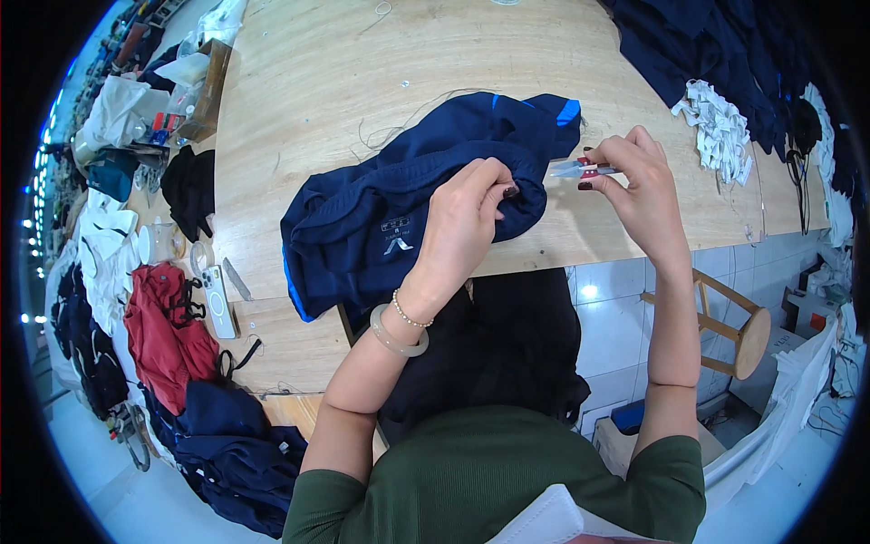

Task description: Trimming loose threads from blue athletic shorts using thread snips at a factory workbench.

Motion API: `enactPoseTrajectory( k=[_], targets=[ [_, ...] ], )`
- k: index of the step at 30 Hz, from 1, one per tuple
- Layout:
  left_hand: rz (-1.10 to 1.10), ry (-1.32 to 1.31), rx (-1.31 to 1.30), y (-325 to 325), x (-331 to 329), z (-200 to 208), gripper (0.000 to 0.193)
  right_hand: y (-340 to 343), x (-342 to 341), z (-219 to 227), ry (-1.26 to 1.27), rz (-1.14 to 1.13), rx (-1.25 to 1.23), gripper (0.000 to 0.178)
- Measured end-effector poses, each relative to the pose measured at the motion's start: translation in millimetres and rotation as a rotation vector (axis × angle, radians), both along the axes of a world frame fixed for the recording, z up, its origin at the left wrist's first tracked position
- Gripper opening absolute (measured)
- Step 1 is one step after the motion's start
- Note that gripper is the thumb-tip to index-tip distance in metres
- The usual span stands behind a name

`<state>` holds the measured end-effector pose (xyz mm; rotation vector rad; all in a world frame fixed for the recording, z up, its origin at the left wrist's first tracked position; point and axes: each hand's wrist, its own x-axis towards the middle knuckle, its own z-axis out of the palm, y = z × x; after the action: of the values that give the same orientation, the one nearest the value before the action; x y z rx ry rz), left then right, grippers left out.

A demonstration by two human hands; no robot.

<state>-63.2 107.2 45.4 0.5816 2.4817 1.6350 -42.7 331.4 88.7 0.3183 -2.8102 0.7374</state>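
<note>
A navy garment with a gathered elastic waistband and bright blue trim lies bunched on the wooden table in front of me. My left hand is closed on the waistband near its right end, thumb and fingers pinched together. Just right of the cloth, my right hand holds a pair of thread snips with reddish grips. Their blades point left toward the garment's edge, apart from it. Loose dark threads lie on the table behind the garment.
White cloth pieces and navy fabric lie at the far right. On the left are a phone, a red bag-like cloth item, black cloth and a wooden box. A wooden stool stands right of the table.
</note>
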Motion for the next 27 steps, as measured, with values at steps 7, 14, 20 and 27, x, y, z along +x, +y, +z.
enactPoseTrajectory(
  k=[7, 14, 20, 27],
  targets=[
    [0.048, 0.045, 0.028, 9.8, 14.0, -8.1, 0.015, -0.4, 2.5, 2.4, 0.007, 0.014, 0.043, 0.020],
    [0.100, 0.364, -0.194, 31.2, 24.6, -14.3, 0.021, 1.2, 5.4, 0.6, -0.005, -0.024, -0.012, 0.021],
    [0.041, 0.373, -0.107, 18.1, 8.2, -17.1, 0.007, 1.9, 4.7, -2.5, 0.006, 0.037, 0.028, 0.020],
    [0.068, 0.284, -0.022, 20.5, 1.8, -20.6, 0.007, -14.5, -1.1, -1.9, 0.063, 0.107, 0.161, 0.019]
  ],
)
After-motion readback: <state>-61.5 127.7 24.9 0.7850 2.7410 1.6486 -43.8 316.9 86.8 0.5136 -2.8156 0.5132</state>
